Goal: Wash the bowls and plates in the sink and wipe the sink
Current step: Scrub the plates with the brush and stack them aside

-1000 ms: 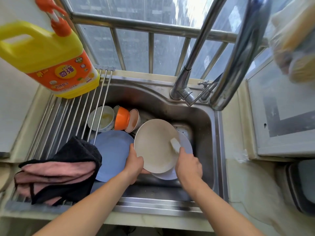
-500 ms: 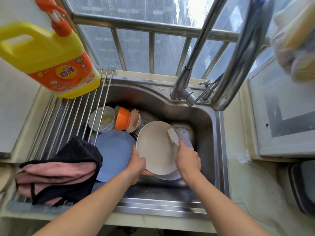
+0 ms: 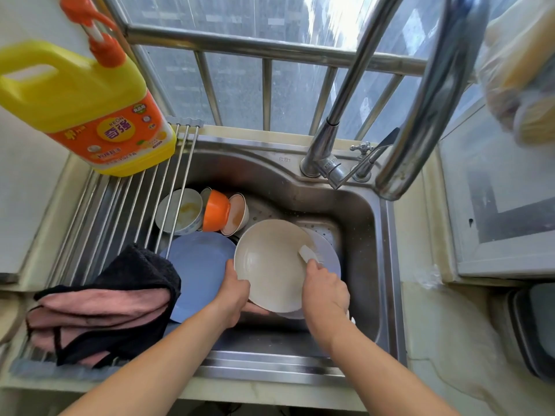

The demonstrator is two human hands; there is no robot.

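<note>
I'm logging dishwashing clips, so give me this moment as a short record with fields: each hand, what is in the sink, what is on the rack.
left hand: grips the near rim of the cream plate, tilted over the sink
right hand: holds a white sponge on the plate's face
in sink: blue plate, white bowl, orange bowl
on rack: detergent bottle, folded pink and black cloth
faucet: no water seen running

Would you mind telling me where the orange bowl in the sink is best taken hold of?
Probably by its rounded orange wall, coming from above. The orange bowl lies on its side, wedged between two white bowls, so its rim is crowded and only the upper wall is free for a grip.
</note>
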